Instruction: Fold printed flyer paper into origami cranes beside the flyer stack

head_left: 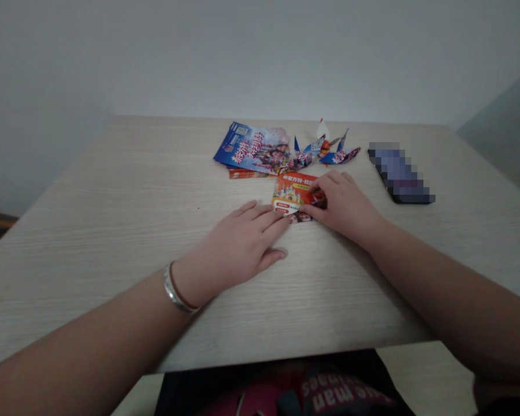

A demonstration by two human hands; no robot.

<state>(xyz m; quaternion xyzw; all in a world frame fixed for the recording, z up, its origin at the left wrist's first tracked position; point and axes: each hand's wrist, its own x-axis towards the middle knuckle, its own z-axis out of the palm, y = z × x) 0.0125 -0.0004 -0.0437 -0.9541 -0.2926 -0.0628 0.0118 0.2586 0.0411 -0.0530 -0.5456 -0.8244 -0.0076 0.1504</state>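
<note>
A small orange and red printed paper [291, 192] lies flat on the pale wooden table [125, 196]. My left hand [238, 242] rests palm down with its fingers stretched out, the fingertips touching the paper's near left corner. My right hand [344, 205] lies over the paper's right side, with its fingers curled and pressing on the paper's edge. A silver bangle [175, 292] circles my left wrist.
Behind the paper lies a stack of blue printed leaflets [253, 147]. Folded paper cranes [325, 150] stand to its right. A dark phone [401, 173] lies at the right. A pale wall rises behind the table.
</note>
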